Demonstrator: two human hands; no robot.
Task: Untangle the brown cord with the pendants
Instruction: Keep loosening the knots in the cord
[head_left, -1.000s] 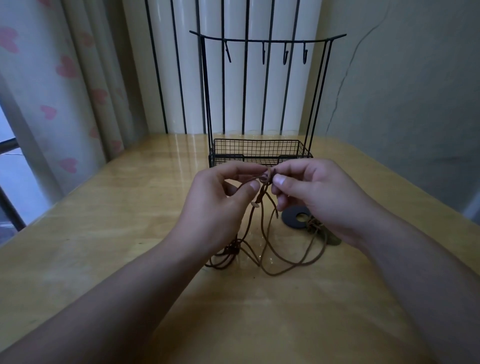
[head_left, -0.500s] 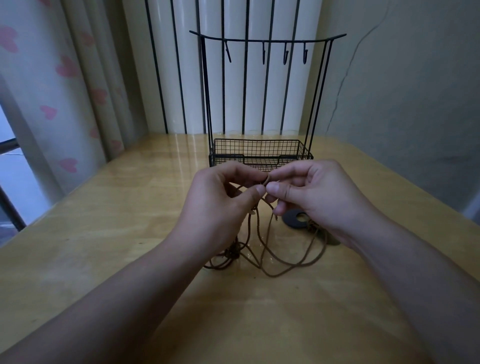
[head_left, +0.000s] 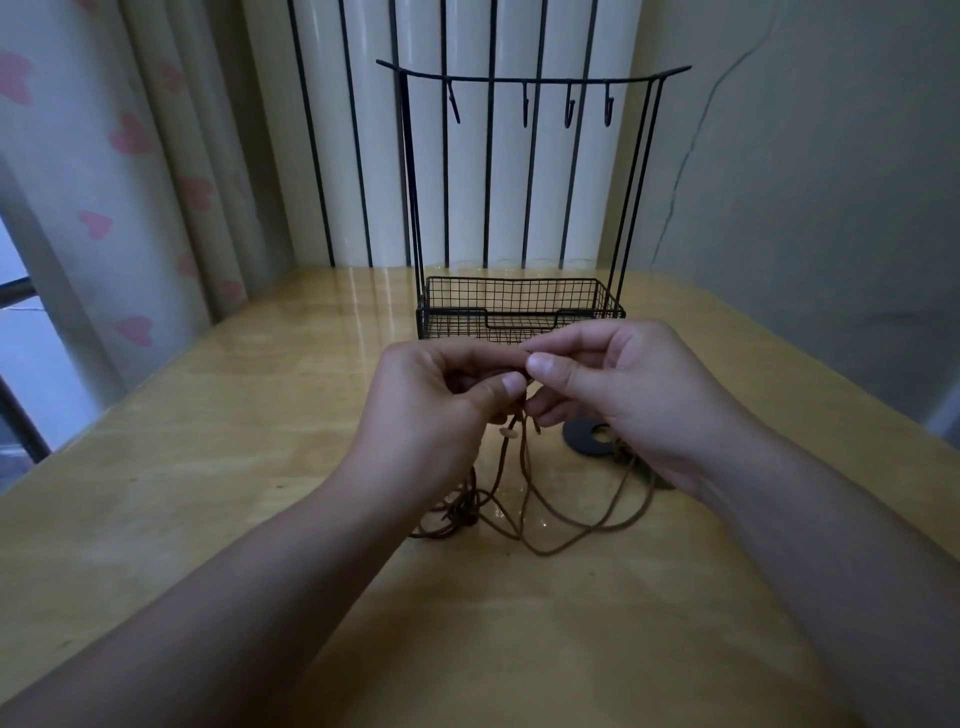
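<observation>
Above the table's (head_left: 218, 467) middle, the left hand (head_left: 441, 415) and right hand (head_left: 623, 395) meet, thumbs and forefingers pinching the cord (head_left: 571, 538). Its loops trail onto the wood below, beside a dark ring pendant (head_left: 584, 439). A wire rack (head_left: 519, 306) stands behind, toward the far edge.

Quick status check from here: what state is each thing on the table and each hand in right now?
brown cord: tangled, top pinched between both hands, loops trailing on the table
left hand: pinches the cord
right hand: pinches the cord
dark ring pendant: flat on the table, partly behind the right hand
small pale bead: hanging on the cord
wire rack: upright, hooks bare
</observation>
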